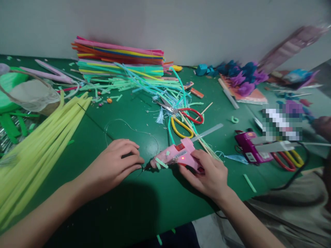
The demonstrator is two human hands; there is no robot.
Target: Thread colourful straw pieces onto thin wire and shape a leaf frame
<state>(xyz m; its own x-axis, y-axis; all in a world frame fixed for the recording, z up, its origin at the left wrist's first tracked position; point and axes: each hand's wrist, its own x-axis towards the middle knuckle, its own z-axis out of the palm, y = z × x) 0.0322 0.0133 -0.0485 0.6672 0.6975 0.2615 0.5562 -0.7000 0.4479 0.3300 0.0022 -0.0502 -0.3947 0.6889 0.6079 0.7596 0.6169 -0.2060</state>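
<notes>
My right hand (207, 172) is wrapped round the handle of a pink glue gun (168, 155), whose small red light is lit. The gun points left, with a clear glue stick (208, 132) coming out of its back and green bits stuck near its nozzle. My left hand (120, 163) is just left of the nozzle, its fingers bent and pressed together; what they pinch at the dark tip is too small to make out. A thin clear thread (134, 129) loops over the table behind my left hand.
Scissors (177, 112) and blue tassels lie behind the gun. Pipe cleaners (119, 57) are stacked by the wall; yellow-green strips (51, 137) lie left. On the right are a purple box (252, 148), another pair of scissors (287, 160), purple and blue flowers (244, 77), and another person's hand (322, 127).
</notes>
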